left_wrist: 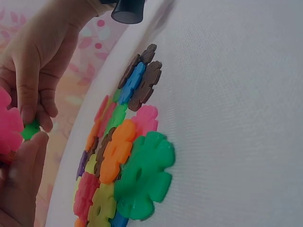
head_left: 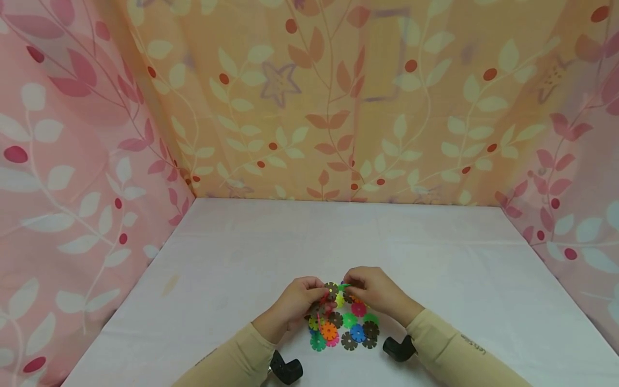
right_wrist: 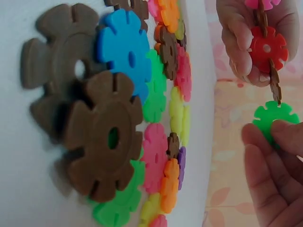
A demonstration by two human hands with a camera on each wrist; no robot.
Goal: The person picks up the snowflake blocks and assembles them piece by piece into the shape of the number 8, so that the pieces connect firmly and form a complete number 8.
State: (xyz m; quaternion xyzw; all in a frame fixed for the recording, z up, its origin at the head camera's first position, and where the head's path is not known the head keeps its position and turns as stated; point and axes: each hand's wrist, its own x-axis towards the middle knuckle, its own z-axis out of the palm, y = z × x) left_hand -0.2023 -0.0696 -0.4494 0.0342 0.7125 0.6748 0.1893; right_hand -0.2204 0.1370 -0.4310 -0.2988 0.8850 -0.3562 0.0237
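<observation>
In the head view, my left hand (head_left: 297,301) and right hand (head_left: 379,290) meet over a pile of flower-shaped plastic discs. My left hand grips a short chain of interlocked discs. The right wrist view shows its red disc (right_wrist: 258,54), with a brown disc (right_wrist: 275,85) set edge-on below it; a pink disc (left_wrist: 8,127) of the chain shows in the left wrist view. Between thumb and fingers, my right hand pinches a green disc (right_wrist: 272,116). Its upper edge is right at the lower tip of that brown disc. Part of the chain is hidden behind my left fingers.
Loose discs lie overlapping on the white table (head_left: 232,242), among them a blue disc (head_left: 358,332), an orange disc (head_left: 329,330) and several brown ones. Black wrist devices (head_left: 287,371) hang beside both forearms. Patterned cloth (head_left: 338,107) walls the table at the back and sides.
</observation>
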